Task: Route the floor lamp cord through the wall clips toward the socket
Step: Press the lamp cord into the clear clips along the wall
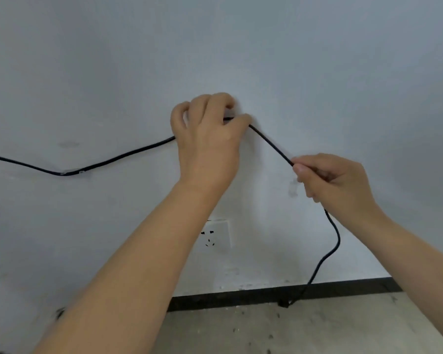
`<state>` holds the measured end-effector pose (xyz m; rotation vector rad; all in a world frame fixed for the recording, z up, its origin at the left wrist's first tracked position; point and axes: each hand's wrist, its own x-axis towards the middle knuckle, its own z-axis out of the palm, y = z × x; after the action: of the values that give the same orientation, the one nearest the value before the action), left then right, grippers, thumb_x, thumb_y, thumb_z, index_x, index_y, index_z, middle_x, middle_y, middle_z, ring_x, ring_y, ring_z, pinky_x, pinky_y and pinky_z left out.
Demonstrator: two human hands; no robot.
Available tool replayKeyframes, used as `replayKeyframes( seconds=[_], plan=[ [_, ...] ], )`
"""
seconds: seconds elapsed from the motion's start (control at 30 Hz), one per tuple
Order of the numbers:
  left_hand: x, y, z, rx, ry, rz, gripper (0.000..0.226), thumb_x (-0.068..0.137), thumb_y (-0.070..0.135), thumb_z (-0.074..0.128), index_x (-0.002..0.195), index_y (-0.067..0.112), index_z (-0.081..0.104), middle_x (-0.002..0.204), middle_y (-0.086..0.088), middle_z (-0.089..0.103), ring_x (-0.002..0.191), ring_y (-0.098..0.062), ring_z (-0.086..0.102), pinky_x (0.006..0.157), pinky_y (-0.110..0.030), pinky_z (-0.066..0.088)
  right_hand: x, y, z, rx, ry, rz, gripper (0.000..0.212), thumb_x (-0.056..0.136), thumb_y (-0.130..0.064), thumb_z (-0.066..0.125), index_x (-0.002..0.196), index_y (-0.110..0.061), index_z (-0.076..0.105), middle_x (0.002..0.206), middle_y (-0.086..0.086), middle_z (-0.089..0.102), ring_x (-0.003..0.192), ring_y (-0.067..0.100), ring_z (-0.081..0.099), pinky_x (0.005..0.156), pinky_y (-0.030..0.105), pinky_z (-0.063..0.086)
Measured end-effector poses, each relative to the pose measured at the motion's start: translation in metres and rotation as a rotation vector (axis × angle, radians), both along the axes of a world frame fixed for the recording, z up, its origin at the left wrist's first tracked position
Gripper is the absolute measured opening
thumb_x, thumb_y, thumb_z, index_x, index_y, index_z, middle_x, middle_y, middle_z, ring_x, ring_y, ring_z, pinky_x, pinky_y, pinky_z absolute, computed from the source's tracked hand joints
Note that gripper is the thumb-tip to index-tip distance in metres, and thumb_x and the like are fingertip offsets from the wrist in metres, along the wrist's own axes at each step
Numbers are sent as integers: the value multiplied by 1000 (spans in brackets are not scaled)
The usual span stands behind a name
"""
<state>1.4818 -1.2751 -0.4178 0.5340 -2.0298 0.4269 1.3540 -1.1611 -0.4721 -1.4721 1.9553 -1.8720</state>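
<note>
A black lamp cord (128, 155) runs along the pale wall from the left edge, dips through a clear clip (76, 172), then climbs to my left hand (207, 141). That hand presses the cord against the wall with thumb and fingers; any clip under it is hidden. From there the cord slants down to my right hand (335, 178), which pinches it. Behind my right hand's fingers a clear clip (293, 186) sticks to the wall. Below the right hand the cord hangs in a curve to the floor. A white socket (216, 236) sits low on the wall.
A black skirting strip (241, 298) runs along the wall's base above a grey concrete floor (292, 330). The cord's end lies at the skirting (284, 302). My left forearm partly covers the socket's left edge.
</note>
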Motion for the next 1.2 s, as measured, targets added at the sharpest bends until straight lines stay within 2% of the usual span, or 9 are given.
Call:
replayKeyframes(
  seconds=[0.13, 0.23, 0.37, 0.43, 0.5, 0.6, 0.8, 1.0, 1.2],
  plan=[
    [-7, 19, -40, 156, 25, -31, 26, 69, 2, 70, 91, 15, 72, 122, -27, 59, 113, -43, 54, 92, -63, 38, 10, -4, -33, 51, -369, 172, 42, 85, -4, 51, 52, -26, 66, 43, -6, 62, 33, 3, 44, 39, 13, 40],
    [-13, 23, -62, 177, 57, -128, 15, 69, 1, 72, 81, 9, 73, 121, -33, 57, 111, -50, 52, 89, -61, 42, 12, -11, -50, 141, -395, 224, 37, 88, -8, 49, 54, -12, 62, 45, -8, 64, 34, 3, 44, 41, 12, 40],
    [-12, 25, -91, 503, 148, -327, 15, 77, -7, 63, 84, 4, 70, 91, -18, 67, 77, -24, 62, 72, -16, 47, 11, -11, -81, 279, -405, 251, 31, 89, -11, 49, 64, -19, 66, 38, -10, 58, 35, 3, 44, 43, 11, 40],
    [-17, 26, -99, 755, 165, -373, 29, 84, -3, 59, 78, 25, 54, 76, 0, 59, 63, -10, 54, 59, 1, 38, 6, -7, -95, 343, -401, 228, 30, 89, -16, 49, 66, -24, 66, 36, -10, 54, 34, 3, 42, 43, 11, 39],
    [-21, 26, -97, 869, 188, -381, 45, 85, 1, 59, 70, 35, 33, 66, 11, 49, 59, -15, 57, 53, -4, 40, 2, -5, -91, 418, -375, 237, 28, 89, -20, 50, 67, -25, 66, 34, -10, 52, 33, 3, 41, 43, 11, 38],
    [-30, 33, -97, 896, 151, -398, 40, 86, 3, 59, 76, 33, 34, 67, 14, 47, 66, -26, 62, 56, -14, 43, -18, 2, -71, 576, -305, 278, 26, 88, -24, 51, 68, -21, 68, 33, -8, 53, 32, 5, 42, 45, 15, 39],
    [-44, 38, -95, 921, 176, -378, 42, 84, 8, 62, 70, 39, 38, 63, 17, 51, 58, -4, 55, 54, -3, 42, -39, 13, -57, 632, -228, 207, 25, 84, -31, 55, 68, -18, 70, 29, -7, 49, 27, 6, 35, 54, 27, 36],
    [-55, 35, -92, 864, 190, -339, 42, 82, 4, 62, 66, 38, 42, 61, 13, 54, 61, -10, 58, 67, -23, 51, -33, 4, -64, 558, -159, 101, 26, 87, -31, 50, 74, -15, 68, 45, -2, 49, 22, 3, 37, 30, 10, 32],
    [-52, 35, -91, 848, 203, -362, 40, 81, 7, 63, 66, 39, 45, 61, 13, 56, 62, -13, 61, 67, -27, 55, -29, 6, -66, 518, -87, 88, 30, 87, -28, 50, 75, -9, 69, 43, 0, 44, 30, 2, 40, 33, 8, 30]
  ],
)
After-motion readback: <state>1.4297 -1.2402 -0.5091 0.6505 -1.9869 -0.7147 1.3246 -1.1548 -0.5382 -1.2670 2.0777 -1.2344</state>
